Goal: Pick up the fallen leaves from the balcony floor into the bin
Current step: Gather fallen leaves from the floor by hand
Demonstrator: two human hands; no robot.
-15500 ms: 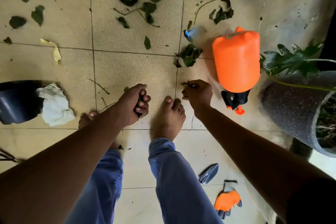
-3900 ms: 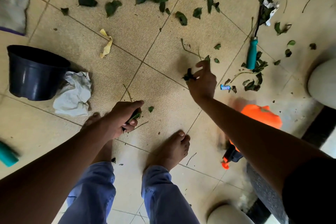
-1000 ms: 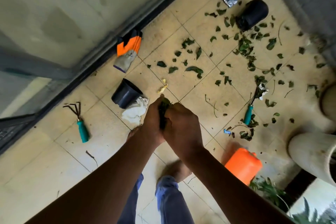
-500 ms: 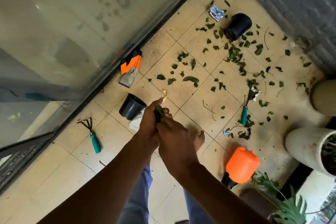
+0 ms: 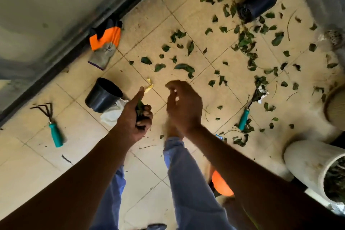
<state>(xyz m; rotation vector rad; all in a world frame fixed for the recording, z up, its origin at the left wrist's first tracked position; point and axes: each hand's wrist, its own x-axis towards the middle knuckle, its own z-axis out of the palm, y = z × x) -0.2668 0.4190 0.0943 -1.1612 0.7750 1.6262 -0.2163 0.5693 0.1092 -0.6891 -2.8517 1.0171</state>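
Overhead, two black pots (image 5: 104, 95) (image 5: 258, 1), two teal-handled tools (image 5: 56, 134) (image 5: 243, 119), one glove (image 5: 104, 45)

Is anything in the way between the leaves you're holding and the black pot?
Nothing visible. The left hand grips a bunch of green leaves just right of the upright black plastic pot, whose mouth is open.

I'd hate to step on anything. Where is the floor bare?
Bare tiles lie between the hand rake and the person's legs, and below the upright black pot. It is crowded with leaves toward the tipped pot and trowel.
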